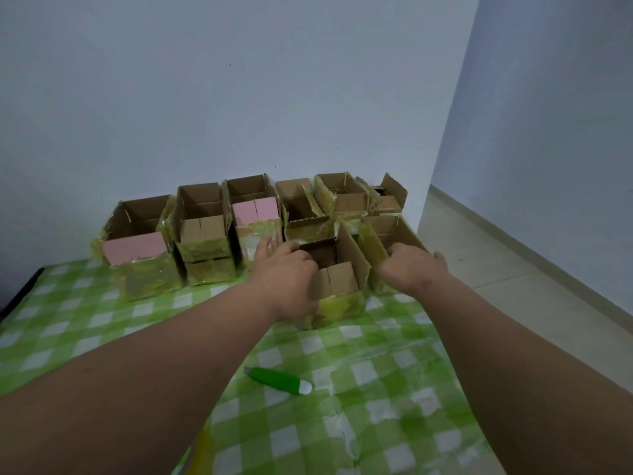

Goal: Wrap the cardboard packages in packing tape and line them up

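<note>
From the head camera, open-topped cardboard packages with flaps raised stand in a row against the pale wall, their corrugated sides banded in glossy, wrinkled yellowish tape; two show pink panels. A nearer package stands just in front of the row. The left hand grips its left side, fingers curled over the rim and partly hidden inside. The right hand holds the taped flap of the neighbouring box at the right end, fingers bent over its edge; the fingertips are hidden. Everything stands on a table under a crinkled green-and-white checked plastic cloth. A green utility knife lies alone on open cloth between the forearms. The table's right edge falls to a tiled floor. Something yellow at the bottom edge is cut off.
</note>
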{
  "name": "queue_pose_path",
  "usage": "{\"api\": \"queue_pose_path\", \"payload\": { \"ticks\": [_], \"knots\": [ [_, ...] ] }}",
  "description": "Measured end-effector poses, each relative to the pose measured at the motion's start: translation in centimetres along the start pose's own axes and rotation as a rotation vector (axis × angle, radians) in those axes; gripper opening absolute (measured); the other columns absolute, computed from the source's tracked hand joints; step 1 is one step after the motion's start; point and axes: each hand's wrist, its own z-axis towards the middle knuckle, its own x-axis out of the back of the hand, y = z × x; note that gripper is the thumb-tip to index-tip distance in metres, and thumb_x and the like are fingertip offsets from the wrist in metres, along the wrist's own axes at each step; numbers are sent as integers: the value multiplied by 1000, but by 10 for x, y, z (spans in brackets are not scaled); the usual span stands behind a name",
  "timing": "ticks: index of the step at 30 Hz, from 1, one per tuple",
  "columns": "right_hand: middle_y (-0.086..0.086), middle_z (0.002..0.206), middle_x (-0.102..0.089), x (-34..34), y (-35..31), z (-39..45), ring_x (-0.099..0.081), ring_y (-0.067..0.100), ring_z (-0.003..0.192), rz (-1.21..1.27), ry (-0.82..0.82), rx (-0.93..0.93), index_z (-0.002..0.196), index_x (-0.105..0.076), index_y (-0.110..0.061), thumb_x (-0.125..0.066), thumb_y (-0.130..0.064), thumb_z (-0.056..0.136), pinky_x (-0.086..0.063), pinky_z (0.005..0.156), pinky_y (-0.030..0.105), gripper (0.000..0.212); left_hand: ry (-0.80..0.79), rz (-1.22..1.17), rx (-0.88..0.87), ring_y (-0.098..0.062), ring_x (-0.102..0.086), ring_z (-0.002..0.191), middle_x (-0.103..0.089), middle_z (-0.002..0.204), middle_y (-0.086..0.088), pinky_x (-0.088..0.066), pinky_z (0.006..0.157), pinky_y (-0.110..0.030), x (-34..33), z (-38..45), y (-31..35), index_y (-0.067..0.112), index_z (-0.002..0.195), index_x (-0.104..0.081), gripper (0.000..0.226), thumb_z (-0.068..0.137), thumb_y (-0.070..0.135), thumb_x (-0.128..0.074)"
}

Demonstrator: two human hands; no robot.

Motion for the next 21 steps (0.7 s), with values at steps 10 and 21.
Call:
{"api": "queue_pose_path", "payload": {
  "ticks": [10, 21],
  "knots": [
    [-2, 88, -59, -12, 2, -2, -54, 26, 102, 11, 53, 254, 115, -60, -29, -41, 5, 82, -14, 120, 45, 51, 125, 11, 23, -22, -38, 132, -59, 119, 4, -14, 115, -52, 0, 1, 4, 27, 108, -61, 44, 77, 57, -66],
    [-3, 135, -45, -32, 0, -13, -27, 20, 141, -20, 217, 180, 138, -42, -30, -48, -6, 78, 3, 117, 57, 66, 128, -22, 63, -25, -13, 148, -28, 157, 0, -9, 120, -52, -2, -8, 10, 29, 145, -38, 73, 86, 72, -45]
  ]
}}
